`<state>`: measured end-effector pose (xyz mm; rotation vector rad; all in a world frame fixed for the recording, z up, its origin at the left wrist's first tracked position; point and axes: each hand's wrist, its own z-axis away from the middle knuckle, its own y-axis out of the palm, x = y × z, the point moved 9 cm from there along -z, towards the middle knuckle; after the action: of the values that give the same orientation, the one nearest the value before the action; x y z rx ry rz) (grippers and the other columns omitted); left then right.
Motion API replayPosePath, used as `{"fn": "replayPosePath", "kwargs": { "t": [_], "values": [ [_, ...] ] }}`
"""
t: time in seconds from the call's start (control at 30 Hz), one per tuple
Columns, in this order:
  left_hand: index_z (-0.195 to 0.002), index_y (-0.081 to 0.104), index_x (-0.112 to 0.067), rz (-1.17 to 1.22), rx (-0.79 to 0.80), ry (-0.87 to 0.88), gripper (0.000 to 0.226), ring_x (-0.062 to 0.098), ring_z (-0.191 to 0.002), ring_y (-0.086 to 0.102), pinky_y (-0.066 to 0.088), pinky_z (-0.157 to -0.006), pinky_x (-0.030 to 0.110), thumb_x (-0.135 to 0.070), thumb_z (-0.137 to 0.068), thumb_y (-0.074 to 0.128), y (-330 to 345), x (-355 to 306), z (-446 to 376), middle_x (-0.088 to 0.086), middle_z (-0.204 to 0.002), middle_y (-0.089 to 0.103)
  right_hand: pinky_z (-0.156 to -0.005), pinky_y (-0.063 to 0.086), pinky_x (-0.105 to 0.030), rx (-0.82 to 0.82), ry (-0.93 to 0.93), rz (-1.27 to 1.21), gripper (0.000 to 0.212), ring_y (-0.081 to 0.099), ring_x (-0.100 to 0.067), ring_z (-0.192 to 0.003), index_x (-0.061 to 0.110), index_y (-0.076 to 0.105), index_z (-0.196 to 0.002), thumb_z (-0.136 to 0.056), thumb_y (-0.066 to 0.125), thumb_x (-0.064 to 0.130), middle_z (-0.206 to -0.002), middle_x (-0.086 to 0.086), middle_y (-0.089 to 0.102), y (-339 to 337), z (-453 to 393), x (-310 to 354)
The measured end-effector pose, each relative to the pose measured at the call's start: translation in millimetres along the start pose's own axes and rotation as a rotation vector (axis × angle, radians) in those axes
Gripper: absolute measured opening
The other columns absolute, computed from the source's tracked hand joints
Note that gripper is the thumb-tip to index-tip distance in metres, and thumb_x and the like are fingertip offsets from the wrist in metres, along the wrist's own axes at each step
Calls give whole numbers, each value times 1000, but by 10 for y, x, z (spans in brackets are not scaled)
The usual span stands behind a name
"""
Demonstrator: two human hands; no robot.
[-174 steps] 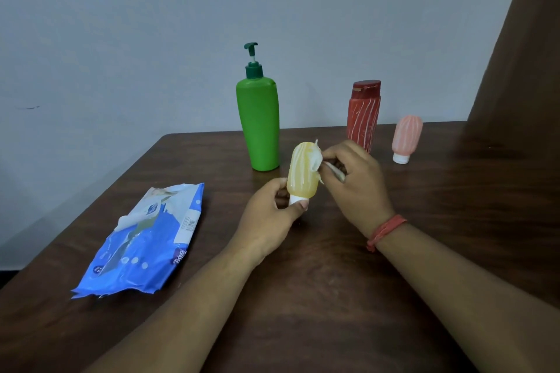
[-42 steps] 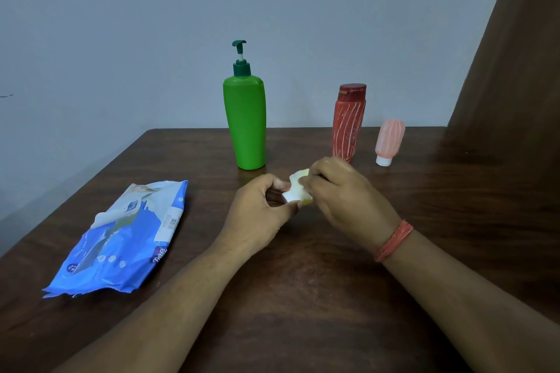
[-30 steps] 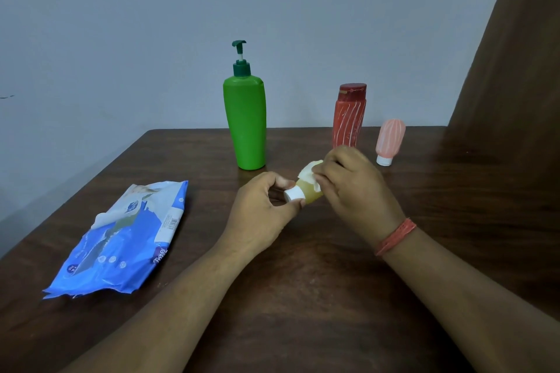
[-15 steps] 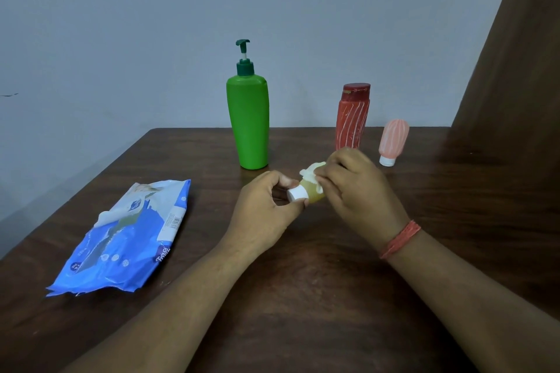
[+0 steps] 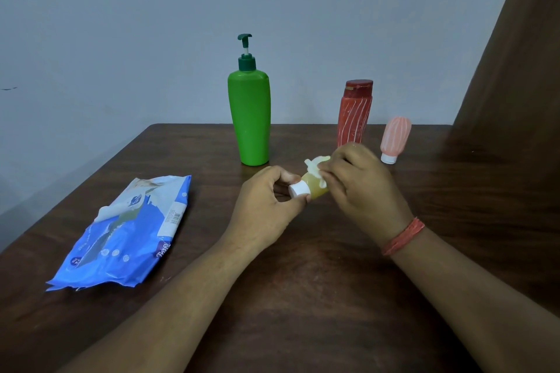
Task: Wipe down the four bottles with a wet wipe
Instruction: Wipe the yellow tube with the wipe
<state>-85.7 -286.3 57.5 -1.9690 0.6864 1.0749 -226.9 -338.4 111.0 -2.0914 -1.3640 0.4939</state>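
Left of the green pump bottle (image 5: 249, 118) lies a blue wipe pack (image 5: 127, 233). In front of the pump bottle, the left hand (image 5: 266, 209) pinches the yellow bottle (image 5: 312, 188) by its white cap; the right hand (image 5: 360, 185) pinches a wet wipe (image 5: 315, 168) against it. Turning the cap should expose unwiped sides. Dark wooden table (image 5: 303, 297), pale wall (image 5: 121, 24).

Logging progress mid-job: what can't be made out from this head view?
- Yellow bottle: most of its body hidden by the right hand and wet wipe.
- Red bottle: base hidden behind the right hand.
- Wipes pack: print too small to read.
- Which bottles are already wiped: not visible.
- Left hand: fingertips on the cap partly hidden.
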Motion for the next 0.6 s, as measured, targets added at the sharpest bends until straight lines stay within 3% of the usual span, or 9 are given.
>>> {"fn": "replayPosePath", "kwargs": {
  "t": [0.13, 0.27, 0.37, 0.5, 0.6],
  "values": [
    [-88, 61, -25, -101, 14, 126, 30, -1, -82, 65, 50, -70, 9, -11, -78, 85, 23, -89, -1, -11, -93, 65, -70, 52, -34, 80, -109, -9, 15, 59, -24, -84, 4, 74, -98, -83, 76, 2, -94, -9, 63, 103, 22, 177],
    [-92, 61, -26, -200, 20, 254, 30, 7, -90, 67, 60, -79, 26, -10, -79, 83, 34, -174, -6, -9, -99, 63, -75, 50, -31, 112, -47, 19, 21, 57, -21, -90, 7, 74, -104, -83, 75, 2, -97, -6, 60, 174, 9, -18],
    [-96, 65, -22, -199, 6, 267, 27, 8, -92, 67, 61, -79, 30, -9, -79, 82, 9, -190, -3, -9, -102, 63, -74, 57, -41, 85, 55, 40, 25, 59, -25, -88, 6, 75, -103, -79, 77, -2, -95, -8, 61, 123, 11, -205],
    [-95, 64, -21, -218, 13, 287, 28, 10, -90, 66, 61, -78, 30, -7, -79, 81, 18, -206, 4, -6, -100, 62, -74, 49, -31, 123, -39, -4, 18, 57, -22, -89, 5, 74, -103, -85, 73, 3, -96, -7, 60, 175, 14, 11],
    [-97, 67, -17, -211, 0, 271, 25, 8, -92, 66, 60, -80, 25, -7, -80, 81, -14, -191, -8, -10, -101, 62, -77, 49, -31, 126, -3, 16, 21, 58, -22, -91, 6, 74, -105, -85, 73, 3, -97, -7, 61, 186, -4, -100]
  ]
}}
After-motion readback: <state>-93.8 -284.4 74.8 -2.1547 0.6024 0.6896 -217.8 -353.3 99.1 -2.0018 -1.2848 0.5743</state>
